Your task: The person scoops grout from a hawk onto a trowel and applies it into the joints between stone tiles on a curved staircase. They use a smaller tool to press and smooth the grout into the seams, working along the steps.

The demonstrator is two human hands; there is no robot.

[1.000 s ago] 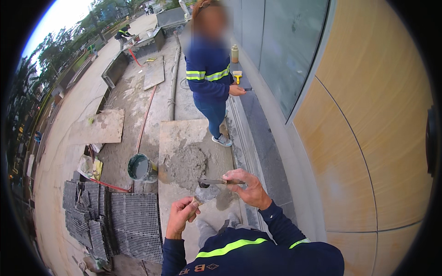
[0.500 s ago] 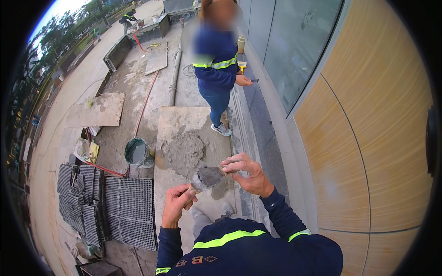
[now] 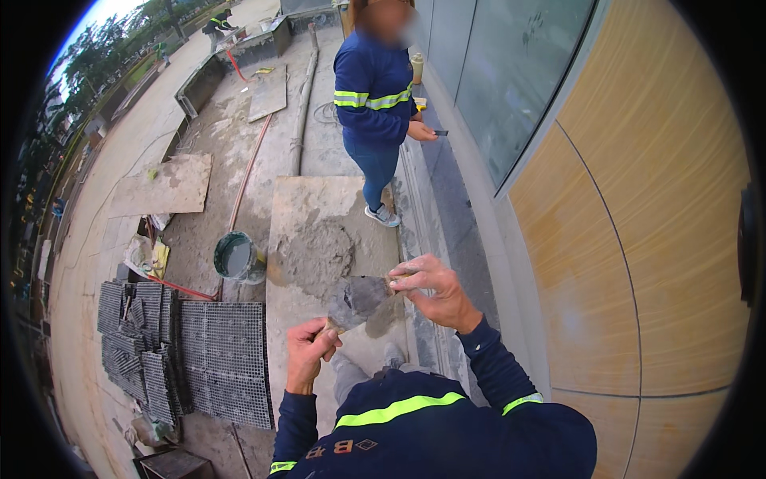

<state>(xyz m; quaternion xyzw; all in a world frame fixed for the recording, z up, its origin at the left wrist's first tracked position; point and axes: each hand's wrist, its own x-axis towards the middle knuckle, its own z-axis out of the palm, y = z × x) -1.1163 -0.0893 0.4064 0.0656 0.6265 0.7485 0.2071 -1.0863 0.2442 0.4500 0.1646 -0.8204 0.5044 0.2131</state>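
The left hand (image 3: 311, 355) is closed on one scraper (image 3: 341, 311); the right hand (image 3: 439, 294) is closed on a darker scraper (image 3: 369, 296); both blades overlap in view between the hands, handles pointing outward, the darker blade lying nearer the right.

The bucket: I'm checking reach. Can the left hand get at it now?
Probably not: the left hand holds a scraper, and the bucket sits on the ground, though nothing visible blocks the way.

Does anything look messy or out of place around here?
Two things: grey mortar-like paste lies heaped unevenly on the flat board, and the dark gridded sheets at left are piled askew, edges not lined up. Neither seems alarming here.
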